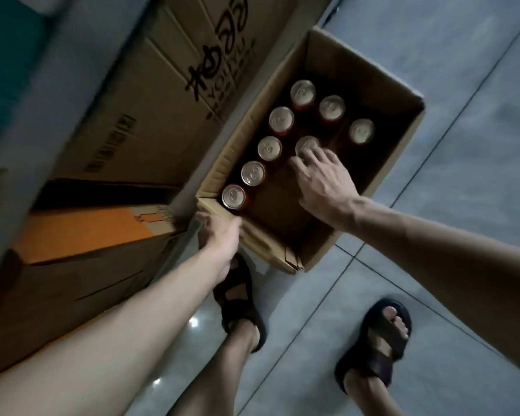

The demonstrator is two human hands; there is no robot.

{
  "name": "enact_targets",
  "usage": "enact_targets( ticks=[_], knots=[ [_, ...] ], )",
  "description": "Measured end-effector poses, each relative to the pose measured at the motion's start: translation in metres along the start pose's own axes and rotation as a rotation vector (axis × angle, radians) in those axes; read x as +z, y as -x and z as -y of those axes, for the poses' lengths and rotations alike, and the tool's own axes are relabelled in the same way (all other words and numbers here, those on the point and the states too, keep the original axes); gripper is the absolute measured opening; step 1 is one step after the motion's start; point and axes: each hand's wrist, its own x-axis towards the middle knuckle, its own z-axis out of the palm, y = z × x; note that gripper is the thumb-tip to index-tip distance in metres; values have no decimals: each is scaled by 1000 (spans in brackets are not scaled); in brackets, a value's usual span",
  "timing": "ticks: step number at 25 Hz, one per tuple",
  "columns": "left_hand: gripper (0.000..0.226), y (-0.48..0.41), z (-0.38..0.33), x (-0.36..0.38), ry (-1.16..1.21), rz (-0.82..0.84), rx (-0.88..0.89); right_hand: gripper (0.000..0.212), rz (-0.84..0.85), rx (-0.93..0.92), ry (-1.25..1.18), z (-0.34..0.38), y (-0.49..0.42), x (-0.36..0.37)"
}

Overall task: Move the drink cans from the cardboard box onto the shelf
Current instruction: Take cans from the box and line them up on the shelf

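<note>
cardboard box (357,64) holds round metal cans (281,119); right hand (321,181) grips one.

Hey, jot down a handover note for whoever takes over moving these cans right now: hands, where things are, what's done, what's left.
Left hand grips the near corner of the cardboard box.
Right hand reaches into the box, fingertips round the top of one can, not yet lifted.
Eight cans stand upright in the box, five in a row along one wall, three beside them; the box sits on the tiled floor.
Done: no placed cans in view.
Left: lift the gripped can, then the other seven, onto the shelf, which this view doesn't clearly show.
</note>
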Motion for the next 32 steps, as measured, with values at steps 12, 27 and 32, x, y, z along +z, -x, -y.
enact_targets(
  ticks=[12,27,32],
  knots=[
    [77,-52,17,28,-237,-146,-44,37,-194,-285,340,1,-122,49],
    [104,108,-91,-26,-434,113,336,73,-383,152,-912,5,37,-144],
    [109,262,-151,-74,-501,222,823,65,-166,201,-1368,-7,137,-292]
  ],
)
